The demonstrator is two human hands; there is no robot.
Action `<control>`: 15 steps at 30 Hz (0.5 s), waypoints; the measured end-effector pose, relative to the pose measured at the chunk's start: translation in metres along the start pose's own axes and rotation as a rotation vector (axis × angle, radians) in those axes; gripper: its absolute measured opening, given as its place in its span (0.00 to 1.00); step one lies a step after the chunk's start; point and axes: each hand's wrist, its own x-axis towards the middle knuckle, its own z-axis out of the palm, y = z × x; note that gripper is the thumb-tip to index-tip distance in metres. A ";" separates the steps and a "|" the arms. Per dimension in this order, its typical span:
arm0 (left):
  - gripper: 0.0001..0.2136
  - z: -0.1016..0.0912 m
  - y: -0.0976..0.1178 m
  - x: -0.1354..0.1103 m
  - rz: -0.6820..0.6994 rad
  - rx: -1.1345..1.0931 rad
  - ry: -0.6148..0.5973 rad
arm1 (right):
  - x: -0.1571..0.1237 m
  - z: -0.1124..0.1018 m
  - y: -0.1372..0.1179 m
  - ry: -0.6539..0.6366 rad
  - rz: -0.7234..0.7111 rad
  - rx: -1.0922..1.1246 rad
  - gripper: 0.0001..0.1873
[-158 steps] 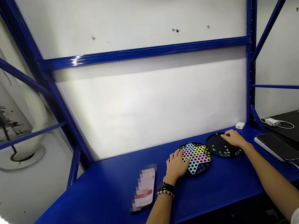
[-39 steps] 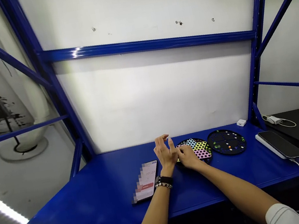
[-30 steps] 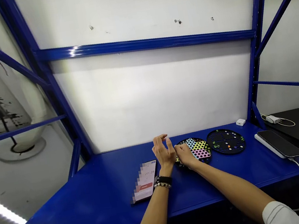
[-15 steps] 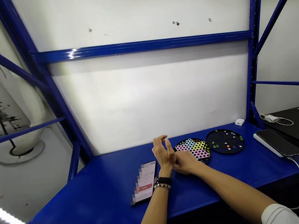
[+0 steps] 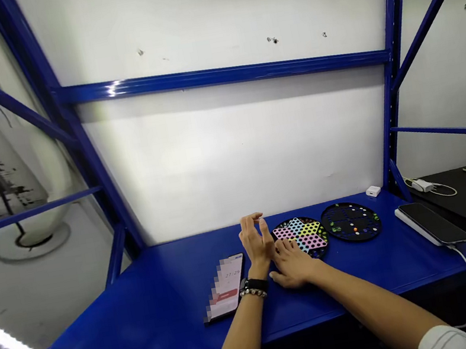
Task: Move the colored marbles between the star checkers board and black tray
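Note:
A round Chinese-checkers board point(image 5: 304, 232) with a coloured star of holes lies on the blue shelf point(image 5: 159, 320). To its right lies a black round tray point(image 5: 351, 221) with a few small coloured marbles in it. My left hand point(image 5: 256, 244) is raised just left of the board, palm turned up, fingers loosely curled; whether it holds marbles is hidden. My right hand point(image 5: 291, 261) rests on the shelf at the board's near-left edge, fingers spread over it.
A phone point(image 5: 226, 287) with a lit screen lies left of my left wrist. Another phone point(image 5: 431, 222) on a white cable lies at the shelf's right end. A small white charger point(image 5: 373, 192) sits at the back right. Blue uprights frame both sides.
My right hand came from the black tray over to the star board, then drew back toward me to its near edge. My left hand lifted off the board and turned up.

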 end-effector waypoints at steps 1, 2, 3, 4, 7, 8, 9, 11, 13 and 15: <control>0.11 0.000 0.000 0.000 0.001 -0.003 -0.014 | -0.002 0.001 -0.002 -0.007 0.005 -0.003 0.27; 0.11 0.000 0.000 0.000 0.002 -0.005 -0.028 | -0.005 0.001 -0.005 -0.012 0.014 -0.004 0.26; 0.11 0.000 0.001 -0.001 0.004 -0.007 -0.040 | -0.007 0.001 -0.007 -0.016 0.017 0.000 0.26; 0.11 0.000 0.001 -0.001 0.005 -0.006 -0.049 | -0.009 0.001 -0.008 -0.024 0.012 0.015 0.27; 0.11 0.000 0.001 -0.001 0.005 -0.005 -0.069 | -0.014 -0.005 -0.005 -0.066 -0.026 0.147 0.33; 0.11 0.000 0.001 -0.002 0.005 -0.005 -0.079 | -0.016 -0.010 0.001 -0.056 -0.021 0.204 0.34; 0.11 0.000 0.000 -0.002 0.005 -0.006 -0.092 | -0.019 -0.016 0.011 -0.028 0.003 0.256 0.34; 0.11 0.000 0.000 -0.002 0.005 -0.007 -0.124 | -0.027 -0.032 0.042 0.124 0.149 0.281 0.30; 0.11 0.001 0.001 -0.003 0.010 -0.010 -0.155 | -0.042 -0.049 0.086 0.244 0.356 0.213 0.24; 0.11 0.002 0.002 -0.003 0.016 -0.013 -0.169 | -0.064 -0.062 0.135 0.219 0.605 0.064 0.20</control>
